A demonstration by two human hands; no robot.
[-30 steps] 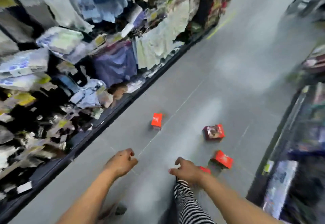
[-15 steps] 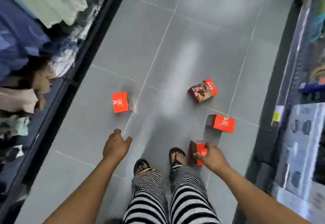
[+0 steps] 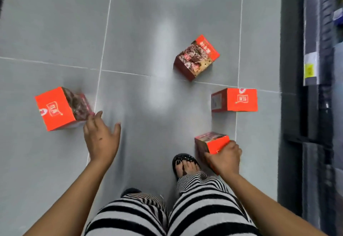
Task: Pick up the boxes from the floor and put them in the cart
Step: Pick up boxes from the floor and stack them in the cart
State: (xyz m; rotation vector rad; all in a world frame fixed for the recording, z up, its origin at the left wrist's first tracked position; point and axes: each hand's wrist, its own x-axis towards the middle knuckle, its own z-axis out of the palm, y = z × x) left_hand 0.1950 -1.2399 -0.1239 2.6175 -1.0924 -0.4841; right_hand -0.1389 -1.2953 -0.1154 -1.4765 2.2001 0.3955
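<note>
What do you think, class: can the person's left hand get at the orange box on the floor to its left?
Probably yes: the open left hand is right beside that orange box, fingertips by its near edge, and nothing lies in the way.

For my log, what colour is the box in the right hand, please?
The box is bright orange-red with a dark printed side, clearest in the head view.

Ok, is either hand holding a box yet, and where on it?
The right hand grips the nearest box by its near top edge. The left hand is open beside the left box, holding nothing.
</note>
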